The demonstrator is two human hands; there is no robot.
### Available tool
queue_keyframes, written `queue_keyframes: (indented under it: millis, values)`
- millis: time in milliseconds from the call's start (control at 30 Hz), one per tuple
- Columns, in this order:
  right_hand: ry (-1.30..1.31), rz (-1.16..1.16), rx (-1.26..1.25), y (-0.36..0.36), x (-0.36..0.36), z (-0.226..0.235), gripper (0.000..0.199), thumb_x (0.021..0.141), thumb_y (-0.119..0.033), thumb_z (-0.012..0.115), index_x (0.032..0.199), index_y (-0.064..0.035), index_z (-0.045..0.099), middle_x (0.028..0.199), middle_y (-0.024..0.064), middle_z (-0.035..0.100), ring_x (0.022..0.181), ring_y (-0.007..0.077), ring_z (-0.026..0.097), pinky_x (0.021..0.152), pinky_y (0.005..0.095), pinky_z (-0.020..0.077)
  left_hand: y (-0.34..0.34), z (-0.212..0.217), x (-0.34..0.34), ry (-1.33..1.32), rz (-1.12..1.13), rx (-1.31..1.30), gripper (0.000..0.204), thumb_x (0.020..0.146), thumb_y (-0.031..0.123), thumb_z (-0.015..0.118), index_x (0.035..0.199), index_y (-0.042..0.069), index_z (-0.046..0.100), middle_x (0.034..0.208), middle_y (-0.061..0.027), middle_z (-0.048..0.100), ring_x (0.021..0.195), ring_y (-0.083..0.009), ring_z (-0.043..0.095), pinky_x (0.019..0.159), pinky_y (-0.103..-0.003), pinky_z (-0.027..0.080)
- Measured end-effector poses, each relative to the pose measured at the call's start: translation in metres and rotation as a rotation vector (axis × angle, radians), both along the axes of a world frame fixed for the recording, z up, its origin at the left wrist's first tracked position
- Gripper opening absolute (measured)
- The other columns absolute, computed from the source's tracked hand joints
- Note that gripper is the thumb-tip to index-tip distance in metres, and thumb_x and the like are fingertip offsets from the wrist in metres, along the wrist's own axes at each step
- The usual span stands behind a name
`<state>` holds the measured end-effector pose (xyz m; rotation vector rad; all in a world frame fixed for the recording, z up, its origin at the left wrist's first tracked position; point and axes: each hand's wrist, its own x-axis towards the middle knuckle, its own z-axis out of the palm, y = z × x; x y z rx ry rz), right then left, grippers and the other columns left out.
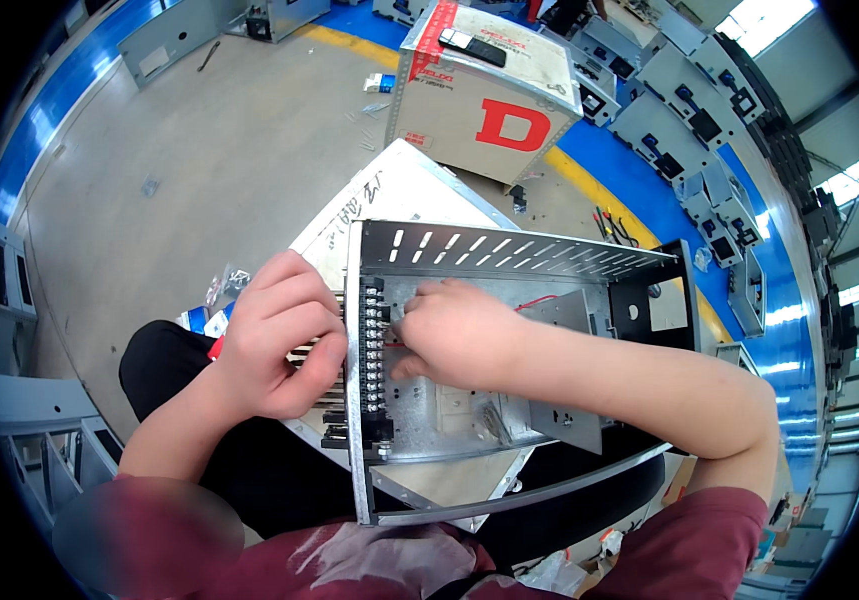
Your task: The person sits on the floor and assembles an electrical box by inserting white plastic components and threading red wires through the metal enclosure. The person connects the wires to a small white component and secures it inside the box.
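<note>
An open metal chassis with a slotted side wall lies across my lap and a pale board. Along its left end wall runs a black terminal strip with a row of screws. Outside that wall, my left hand is closed at the strip's outer side, its fingers curled; what they hold is hidden. My right hand reaches inside the chassis from the right, fingers bent beside the strip's inner side. Whatever its fingertips grip cannot be made out. A short piece of red wire shows behind my right wrist.
Beyond the board stands a large carton with a phone on top. Hand tools lie on the floor to its right. Several metal panels and housings fill the blue floor at far right. Small plastic bags lie left of the board.
</note>
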<state>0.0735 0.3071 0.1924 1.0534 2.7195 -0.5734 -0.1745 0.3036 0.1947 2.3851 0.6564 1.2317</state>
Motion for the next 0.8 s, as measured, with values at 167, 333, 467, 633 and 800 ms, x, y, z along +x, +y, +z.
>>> queue_keyframes:
  millis: [167,333,467,633,800]
  values:
    - [0.047,-0.166,-0.076,0.005,0.042,0.108,0.031,0.105,-0.027,0.060,0.118,-0.0005,0.072,0.116,0.0214,0.071,0.114,0.0381,0.068,0.102,0.0464,0.0532,-0.007,0.016,-0.007,0.015,0.048,0.036,0.015,0.074,0.004,0.068,0.088,0.002,0.071,0.087,-0.0102,0.063,0.081,-0.0278,0.057,0.072,-0.038,0.047]
    - [-0.063,-0.597,0.055,0.005,0.115,0.159,0.025,0.102,-0.015,0.058,0.111,-0.0003,0.076,0.097,0.0134,0.078,0.094,0.0243,0.075,0.086,0.0367,0.0582,-0.009,0.067,0.010,0.211,0.016,0.020,0.015,0.077,0.008,0.068,0.091,0.002,0.070,0.090,-0.0106,0.062,0.087,-0.0296,0.055,0.081,-0.041,0.045]
    - [-0.326,-0.606,-0.243,0.014,0.155,0.128,0.032,0.103,-0.014,0.052,0.124,-0.0043,0.075,0.110,0.0108,0.079,0.099,0.0243,0.075,0.091,0.0365,0.0580,0.003,0.086,0.057,0.849,-0.167,0.031,0.015,0.083,0.016,0.077,0.088,0.003,0.072,0.091,-0.0086,0.067,0.094,-0.0277,0.061,0.084,-0.040,0.048]
    - [-0.490,-0.395,-0.359,0.035,0.181,0.058,0.040,0.105,-0.027,0.053,0.138,-0.0094,0.068,0.131,0.0151,0.072,0.124,0.0320,0.067,0.106,0.0433,0.0509,0.023,0.045,0.112,1.311,-0.294,0.118,0.020,0.085,0.026,0.074,0.078,0.008,0.078,0.083,-0.0102,0.074,0.088,-0.0286,0.069,0.083,-0.040,0.050]
    - [-0.463,-0.330,-0.500,0.054,0.183,0.046,0.043,0.106,-0.035,0.055,0.142,-0.0136,0.065,0.139,0.0151,0.068,0.132,0.0331,0.062,0.110,0.0440,0.0476,0.043,0.025,0.140,1.535,-0.298,-0.108,0.028,0.089,0.034,0.075,0.081,0.007,0.080,0.081,-0.0120,0.076,0.083,-0.0320,0.072,0.081,-0.041,0.052]
